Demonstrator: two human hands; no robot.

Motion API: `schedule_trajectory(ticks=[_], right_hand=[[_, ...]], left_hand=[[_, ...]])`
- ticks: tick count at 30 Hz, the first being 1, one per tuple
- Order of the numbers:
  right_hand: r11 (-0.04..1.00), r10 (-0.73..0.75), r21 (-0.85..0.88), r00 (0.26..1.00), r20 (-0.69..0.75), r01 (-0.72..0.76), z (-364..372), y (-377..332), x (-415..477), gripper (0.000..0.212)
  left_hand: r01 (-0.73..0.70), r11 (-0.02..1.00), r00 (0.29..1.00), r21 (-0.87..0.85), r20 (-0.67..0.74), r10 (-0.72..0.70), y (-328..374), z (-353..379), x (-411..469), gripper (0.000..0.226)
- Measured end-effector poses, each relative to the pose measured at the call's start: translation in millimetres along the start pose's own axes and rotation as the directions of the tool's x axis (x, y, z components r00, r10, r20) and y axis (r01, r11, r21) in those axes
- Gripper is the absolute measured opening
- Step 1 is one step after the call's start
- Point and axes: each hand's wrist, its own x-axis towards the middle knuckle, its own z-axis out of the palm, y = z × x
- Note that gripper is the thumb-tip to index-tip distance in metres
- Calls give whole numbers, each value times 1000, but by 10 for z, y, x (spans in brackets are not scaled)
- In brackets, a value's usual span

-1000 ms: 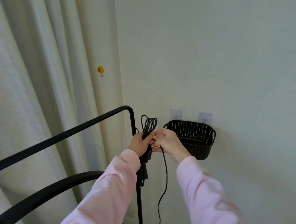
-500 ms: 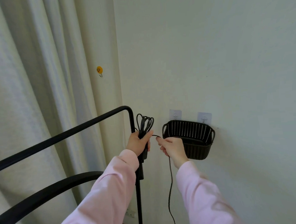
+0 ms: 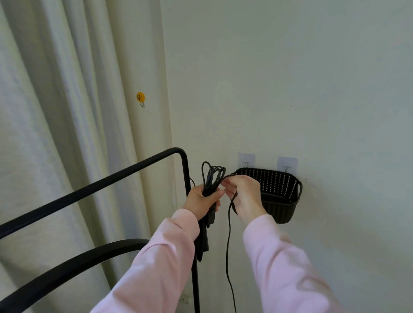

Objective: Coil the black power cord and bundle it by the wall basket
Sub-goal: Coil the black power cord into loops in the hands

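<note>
Left hand (image 3: 201,200) clenched around coiled black power cord (image 3: 213,177), right hand (image 3: 245,195) – apparently pinching its loose strand – beside wall basket (image 3: 281,195)

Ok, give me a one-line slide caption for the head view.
Left hand clasps the coiled black power cord while the right hand feeds its loose tail beside the wall basket.

Black rail (image 3: 187,181) left, wall basket (image 3: 281,195) right, narrow gap between
</note>
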Motion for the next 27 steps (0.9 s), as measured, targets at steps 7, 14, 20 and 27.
schedule_trajectory(ticks=[7, 14, 20, 27], right_hand=[[997, 66, 29, 998, 24, -67, 120, -73, -62, 26], [998, 55, 43, 998, -2, -55, 195, -99, -104, 33], [999, 32, -13, 999, 11, -32, 196, -83, -96, 40], [999, 0, -49, 1000, 28, 2, 181, -44, -55, 38]], left_hand=[[56, 998, 997, -41, 50, -54, 5, -4, -33, 7], [41, 999, 994, -17, 98, -39, 5, 11, -18, 14], [36, 999, 995, 38, 96, -39, -34, 17, 0, 16], [30, 996, 993, 78, 115, -39, -57, 23, 21, 20]])
